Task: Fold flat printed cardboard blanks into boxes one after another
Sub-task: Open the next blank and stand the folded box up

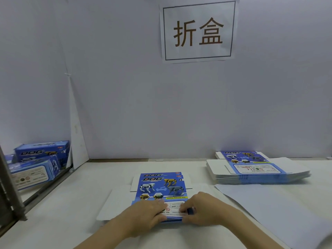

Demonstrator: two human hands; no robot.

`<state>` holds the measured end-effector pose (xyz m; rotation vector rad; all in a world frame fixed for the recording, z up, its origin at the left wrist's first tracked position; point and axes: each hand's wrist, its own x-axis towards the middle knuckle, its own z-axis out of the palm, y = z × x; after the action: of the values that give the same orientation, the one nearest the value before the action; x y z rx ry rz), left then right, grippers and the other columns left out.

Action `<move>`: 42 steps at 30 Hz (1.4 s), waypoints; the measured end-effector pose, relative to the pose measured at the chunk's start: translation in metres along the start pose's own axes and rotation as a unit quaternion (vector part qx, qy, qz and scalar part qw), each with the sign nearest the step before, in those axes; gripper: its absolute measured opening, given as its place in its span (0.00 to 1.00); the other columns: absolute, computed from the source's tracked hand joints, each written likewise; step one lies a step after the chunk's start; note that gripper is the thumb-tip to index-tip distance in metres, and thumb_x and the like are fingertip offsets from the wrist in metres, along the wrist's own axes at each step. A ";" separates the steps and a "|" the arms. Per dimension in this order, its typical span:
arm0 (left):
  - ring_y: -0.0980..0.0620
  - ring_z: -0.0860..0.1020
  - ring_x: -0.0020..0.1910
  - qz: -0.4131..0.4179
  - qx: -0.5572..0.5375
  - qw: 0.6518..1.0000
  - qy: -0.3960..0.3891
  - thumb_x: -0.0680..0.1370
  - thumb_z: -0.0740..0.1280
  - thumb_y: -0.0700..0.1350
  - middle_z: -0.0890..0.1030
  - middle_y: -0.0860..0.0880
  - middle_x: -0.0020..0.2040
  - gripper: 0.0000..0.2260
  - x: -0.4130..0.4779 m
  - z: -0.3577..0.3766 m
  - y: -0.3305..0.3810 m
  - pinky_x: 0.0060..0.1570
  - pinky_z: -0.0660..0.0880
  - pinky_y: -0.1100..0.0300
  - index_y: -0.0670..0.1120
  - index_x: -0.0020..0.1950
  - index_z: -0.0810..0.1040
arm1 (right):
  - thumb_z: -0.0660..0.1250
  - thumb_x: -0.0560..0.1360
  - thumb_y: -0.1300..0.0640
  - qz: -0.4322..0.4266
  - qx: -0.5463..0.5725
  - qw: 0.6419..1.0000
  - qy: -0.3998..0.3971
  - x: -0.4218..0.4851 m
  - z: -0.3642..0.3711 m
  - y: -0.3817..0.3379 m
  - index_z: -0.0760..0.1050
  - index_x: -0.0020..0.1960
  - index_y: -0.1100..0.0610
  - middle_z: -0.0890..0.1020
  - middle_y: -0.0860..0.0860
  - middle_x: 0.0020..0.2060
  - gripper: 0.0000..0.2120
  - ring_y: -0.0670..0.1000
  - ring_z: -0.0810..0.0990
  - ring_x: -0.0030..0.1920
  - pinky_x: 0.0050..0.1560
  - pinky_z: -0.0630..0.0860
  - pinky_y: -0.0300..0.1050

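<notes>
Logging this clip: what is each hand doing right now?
Left hand: open, fingers pressing on the cardboard blank.
Right hand: fingers curled, pinching the blank's near edge.

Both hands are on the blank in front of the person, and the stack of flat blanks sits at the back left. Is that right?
Not quite: the head view shows the stack of flat blanks at the back right, not the left. The left hand and right hand are indeed on the blank in front.
</notes>
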<state>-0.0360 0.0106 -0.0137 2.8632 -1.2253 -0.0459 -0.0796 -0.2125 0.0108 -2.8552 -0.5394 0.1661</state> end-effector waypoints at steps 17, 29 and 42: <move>0.57 0.77 0.35 -0.080 -0.356 0.692 0.623 0.81 0.52 0.52 0.78 0.53 0.38 0.13 0.023 -0.121 0.033 0.27 0.71 0.71 0.46 0.50 0.72 | 0.64 0.78 0.50 0.124 0.368 0.790 0.475 -0.015 -0.082 -0.009 0.47 0.78 0.50 0.57 0.48 0.77 0.36 0.48 0.59 0.75 0.70 0.59 0.42; 0.69 0.72 0.59 -0.088 -0.537 0.690 0.478 0.74 0.54 0.59 0.69 0.67 0.63 0.24 0.024 -0.107 0.053 0.46 0.77 0.69 0.71 0.69 0.53 | 0.70 0.64 0.35 0.030 0.467 0.783 0.410 -0.017 -0.081 -0.018 0.55 0.75 0.41 0.74 0.43 0.62 0.44 0.40 0.78 0.56 0.44 0.81 0.37; 0.65 0.78 0.55 -0.055 -0.604 0.691 0.393 0.70 0.67 0.57 0.74 0.61 0.63 0.29 0.022 -0.101 0.051 0.43 0.77 0.70 0.66 0.68 0.60 | 0.69 0.67 0.46 -0.050 0.603 0.764 0.222 -0.022 -0.074 -0.025 0.83 0.49 0.50 0.85 0.51 0.46 0.14 0.51 0.85 0.45 0.40 0.80 0.40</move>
<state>-0.0541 -0.0391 0.0887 1.4483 -0.4588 0.2507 -0.0969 -0.2133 0.0896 -1.5007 -0.2865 -0.1500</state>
